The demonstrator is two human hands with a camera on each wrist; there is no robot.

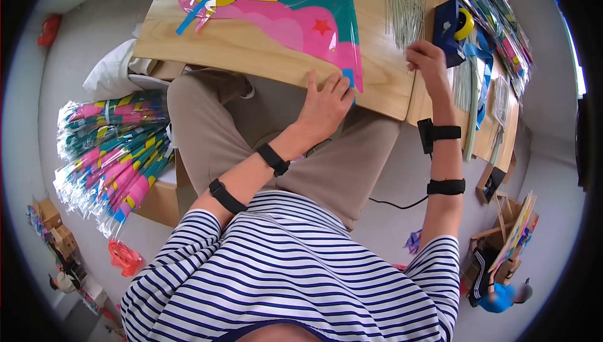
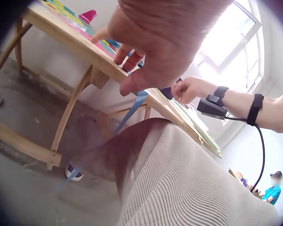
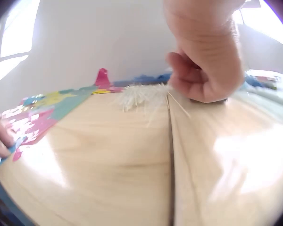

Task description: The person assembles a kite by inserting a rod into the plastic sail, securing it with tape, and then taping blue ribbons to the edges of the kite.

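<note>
A printed plastic sheet in yellow, pink and teal lies on the wooden table, its pointed corner at the near edge. My left hand rests on that corner with extended fingers, over a blue strip. In the left wrist view its thumb is apart from the fingers, and a blue ribbon hangs below the table edge. My right hand has curled fingers beside the near ends of thin pale strands. One loose strand slants by its fingertips; I cannot tell whether they pinch it.
A blue tape dispenser with yellow tape stands right of my right hand. More ribbon and wrapped bundles lie beyond it. Bundled printed sheets are piled at my left. A person in blue is farther away.
</note>
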